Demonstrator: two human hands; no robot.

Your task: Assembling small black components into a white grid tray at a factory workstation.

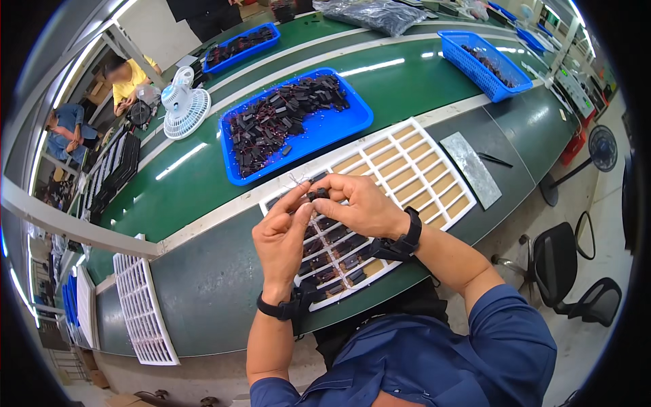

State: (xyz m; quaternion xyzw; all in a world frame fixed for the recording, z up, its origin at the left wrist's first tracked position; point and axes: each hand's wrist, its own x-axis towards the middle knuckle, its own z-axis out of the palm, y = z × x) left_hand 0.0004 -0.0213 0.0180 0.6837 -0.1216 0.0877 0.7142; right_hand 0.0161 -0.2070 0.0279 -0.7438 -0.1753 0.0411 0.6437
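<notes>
Over a white gridded tray [444, 161], my two hands meet at a small black block-shaped part [318, 195] with thin wires sticking out of it. The fingers of my left hand [279, 234] pinch it from the left. From the other side, the thumb and forefinger of my right hand [369, 209] close on it too. Similar dark parts [332, 247] with reddish wires lie in the tray's near-left compartments; farther right, the compartments show bare tan bottoms. Beyond my hands, a blue tray [325, 136] holds a heap of the same black parts [271, 122].
A metal plate [471, 166] and black tweezers [495, 160] lie right of the gridded tray. Another white gridded tray [146, 305] stands at left. A white fan [184, 108], a blue basket [485, 64] and a second blue tray [241, 49] are farther off. Two people sit at far left.
</notes>
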